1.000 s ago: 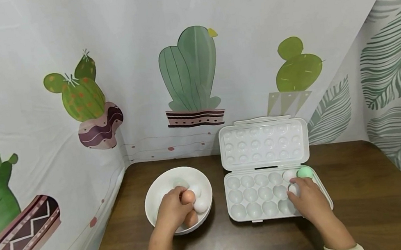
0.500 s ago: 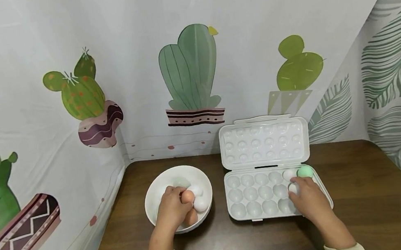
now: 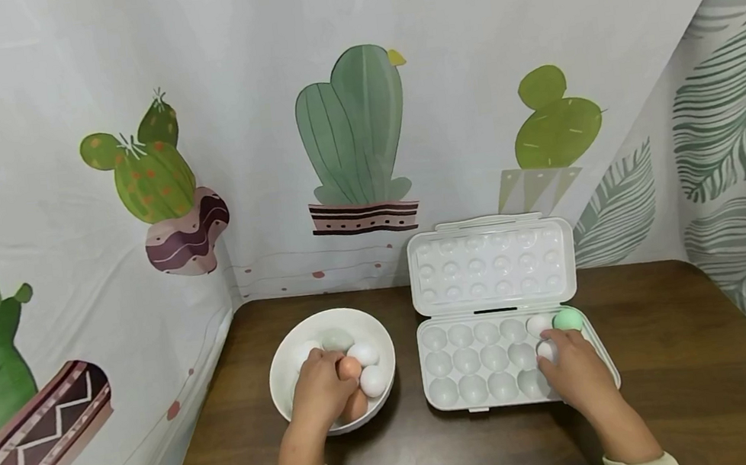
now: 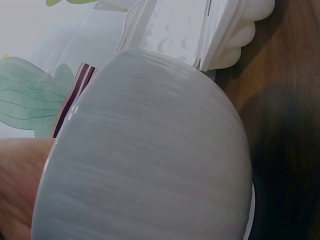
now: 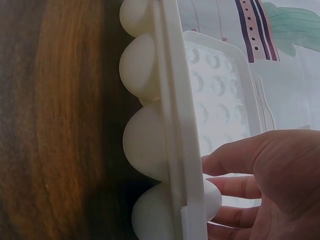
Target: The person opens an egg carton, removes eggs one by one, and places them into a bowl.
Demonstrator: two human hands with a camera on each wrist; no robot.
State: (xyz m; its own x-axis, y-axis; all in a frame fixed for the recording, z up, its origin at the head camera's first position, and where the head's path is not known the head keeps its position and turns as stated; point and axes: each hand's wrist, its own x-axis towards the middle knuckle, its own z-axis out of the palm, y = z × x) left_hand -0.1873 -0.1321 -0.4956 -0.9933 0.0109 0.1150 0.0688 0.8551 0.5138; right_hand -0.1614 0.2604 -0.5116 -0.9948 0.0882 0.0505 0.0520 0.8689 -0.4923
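My left hand [image 3: 321, 386] reaches into a white bowl [image 3: 279, 350] and grips a brown egg [image 3: 349, 367] between fingers and thumb. Around it in the bowl lie another brown egg [image 3: 355, 405], several white eggs [image 3: 372, 380] and a pale greenish egg [image 3: 337, 339]. Over the lower part of a white egg carton [image 3: 453, 404], my right hand [image 3: 573, 365] pinches a white egg [image 3: 547, 351] that sits in a cup of the middle row. In the right wrist view the thumb and fingers surround this egg [image 5: 213, 200] just behind the carton's front rim.
Behind my right hand, a white egg [image 3: 539, 325] and a mint-green egg [image 3: 567, 319] fill back-row cups. The carton's lid [image 3: 491, 269] stands raised against the cactus-print cloth [image 3: 355, 135]. Bowl and carton share a brown wooden table [image 3: 412, 454].
White eggs in the bowl have shifted a little apart, and one now shows left of my left hand's fingers. My right hand stays at the same carton cup with its white egg.
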